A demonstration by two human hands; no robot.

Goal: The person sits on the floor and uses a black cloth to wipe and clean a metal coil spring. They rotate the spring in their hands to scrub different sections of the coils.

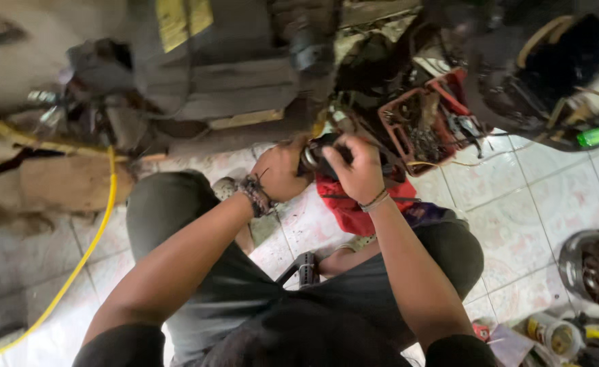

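A small dark metal part (313,158) is gripped between both hands above the tiled floor (557,183). The left hand (280,170), with a braided wristband (256,195), is closed around the part's left end; the right hand (360,166) is curled over its right end, fingers (340,144) bent on top. A red cloth (354,204) is seen just below the hands. A red crate (425,122) of greasy parts is placed to the right, and a yellow hose (89,251) is laid across the floor at left.
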